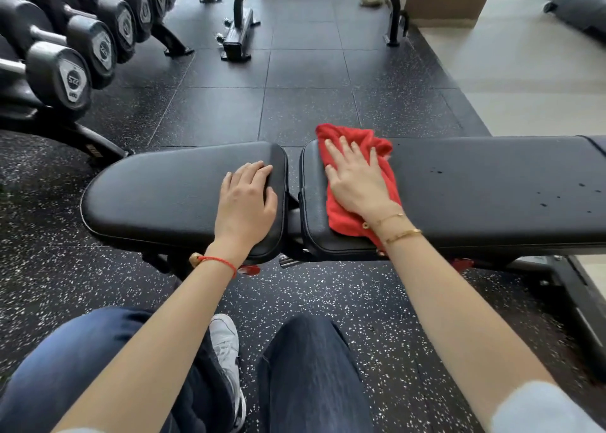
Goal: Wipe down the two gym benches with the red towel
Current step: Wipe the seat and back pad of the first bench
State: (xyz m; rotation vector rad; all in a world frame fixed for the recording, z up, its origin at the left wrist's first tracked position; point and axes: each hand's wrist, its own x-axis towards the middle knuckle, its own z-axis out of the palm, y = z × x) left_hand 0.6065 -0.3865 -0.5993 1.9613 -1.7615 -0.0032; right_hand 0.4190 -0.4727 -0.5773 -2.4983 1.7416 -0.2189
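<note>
The right hand (355, 183) presses flat, fingers (344, 146) straight, on the crumpled red towel (360, 216) atop the black padded gym bench (475, 187); sweep rightward toward the droplets (557, 196) (firm, even pressure), left hand (247, 200) bracing the seat pad (157, 196), fingers relaxed

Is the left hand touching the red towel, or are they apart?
Apart. The head view shows the left hand resting on the seat pad, while the red towel lies on the back pad across the gap.

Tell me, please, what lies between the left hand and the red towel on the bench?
In the head view, a narrow gap between the seat pad and the back pad separates the left hand from the red towel; nothing else.
</note>
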